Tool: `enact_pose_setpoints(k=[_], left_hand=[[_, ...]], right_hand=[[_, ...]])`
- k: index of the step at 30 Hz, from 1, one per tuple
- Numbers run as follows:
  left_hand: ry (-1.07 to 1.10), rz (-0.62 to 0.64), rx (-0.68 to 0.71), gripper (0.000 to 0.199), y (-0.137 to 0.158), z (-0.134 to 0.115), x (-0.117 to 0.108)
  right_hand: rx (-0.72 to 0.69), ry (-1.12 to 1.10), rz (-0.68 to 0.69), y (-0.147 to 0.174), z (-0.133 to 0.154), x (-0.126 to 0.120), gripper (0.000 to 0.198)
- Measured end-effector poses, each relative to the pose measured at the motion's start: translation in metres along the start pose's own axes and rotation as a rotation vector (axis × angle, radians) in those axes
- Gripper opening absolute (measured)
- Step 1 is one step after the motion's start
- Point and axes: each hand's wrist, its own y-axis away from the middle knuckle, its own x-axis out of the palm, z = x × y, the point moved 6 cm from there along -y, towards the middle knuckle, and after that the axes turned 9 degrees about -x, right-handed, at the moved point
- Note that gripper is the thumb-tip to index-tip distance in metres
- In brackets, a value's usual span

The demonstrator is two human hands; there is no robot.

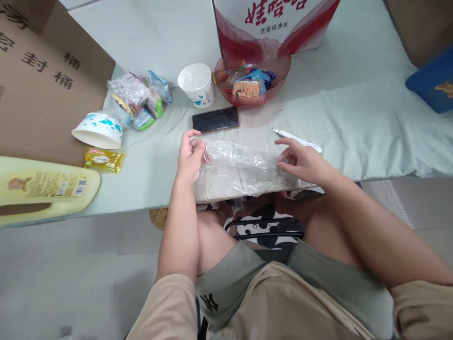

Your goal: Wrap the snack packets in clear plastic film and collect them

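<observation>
A sheet of clear, crinkled plastic film (244, 163) stretches between my hands at the table's near edge; whether it is a bag I cannot tell. My left hand (191, 156) pinches its left end between thumb and fingers. At the other end, my right hand (304, 160) has its thumb and fingers closed on the film. Just beyond the right fingers lies a slim white cutter (297, 139). A black phone (215, 120) rests flat, screen up, beyond the left hand. Part of the film hangs over the edge toward my lap.
Beyond the phone stand a paper cup (197, 87) and a pink bowl (253, 97) of packaged snacks. To the left are wrapped packets (138, 97), a tipped paper bowl (99, 130), a yellow sachet (104, 159) and a yellow jug (49, 186). Boxes (276, 28) line the back.
</observation>
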Motion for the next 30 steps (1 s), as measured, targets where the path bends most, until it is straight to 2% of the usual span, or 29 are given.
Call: enact_pose_setpoints(k=[3,5,7,11,14,16,19,22,25,27,29,30], left_hand=[[-0.045,-0.05,0.067,0.032,0.001,-0.002,0.0],[-0.052,-0.074,0.077,0.031,0.003,-0.002,0.001],[-0.071,-0.103,0.063,0.025,0.001,0.001,0.002],[-0.178,-0.19,0.051,0.014,-0.009,0.007,0.003],[-0.212,-0.177,0.052,0.017,-0.016,0.011,0.008],[-0.218,-0.118,0.051,0.02,-0.017,0.011,0.014],[-0.225,-0.039,0.033,0.028,-0.014,0.01,0.022],[-0.215,-0.05,0.014,0.038,-0.012,0.008,0.021],[-0.194,-0.087,0.024,0.042,-0.012,0.006,0.015],[-0.157,-0.075,0.031,0.042,-0.012,0.006,0.012],[-0.1,0.0,0.02,0.044,-0.012,0.006,0.014],[-0.069,0.06,0.007,0.045,-0.012,0.007,0.018]], right_hand=[[0.015,-0.13,-0.083,0.002,-0.004,-0.004,0.043],[0.03,-0.243,-0.157,0.002,-0.011,-0.006,0.042],[0.058,-0.263,-0.233,0.002,-0.02,-0.009,0.044],[0.087,-0.042,-0.395,0.005,-0.023,-0.02,0.044],[0.017,0.203,-0.477,0.01,-0.003,-0.028,0.038],[-0.102,0.309,-0.418,0.009,0.014,-0.023,0.036],[-0.301,0.365,-0.098,0.002,0.025,0.006,0.037],[-0.33,0.421,0.138,-0.001,0.014,0.028,0.043],[-0.276,0.425,0.222,0.003,0.009,0.029,0.046],[-0.259,0.388,0.253,0.01,0.016,0.023,0.039],[-0.264,0.312,0.196,0.016,0.028,0.012,0.028],[-0.265,0.26,0.12,0.017,0.034,0.005,0.026]])
